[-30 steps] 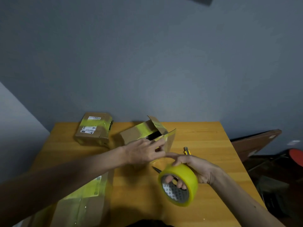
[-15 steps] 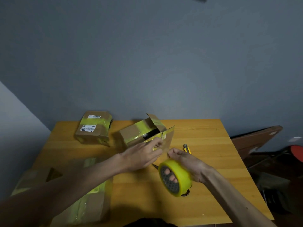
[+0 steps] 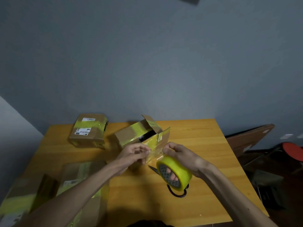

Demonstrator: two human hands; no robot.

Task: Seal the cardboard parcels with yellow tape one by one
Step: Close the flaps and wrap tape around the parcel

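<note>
My right hand (image 3: 182,156) holds a roll of yellow tape (image 3: 176,175) above the table, fingers curled through its core. A short translucent strip of tape (image 3: 155,155) stretches from the roll to my left hand (image 3: 135,153), which pinches its free end. Just behind both hands sits a cardboard parcel (image 3: 131,136) with its end flaps open and yellow tape over its top. A second parcel (image 3: 89,131), closed and taped, sits at the back left.
Black-handled scissors (image 3: 177,192) lie on the wooden table (image 3: 205,161) under the roll. Large taped cartons (image 3: 49,190) fill the near left corner. A brown board (image 3: 249,138) and a red stool (image 3: 293,151) stand off the table's right side.
My left hand left the open parcel's flap and took the tape's free end. A short strip is now pulled out between both hands, and the roll has turned.
</note>
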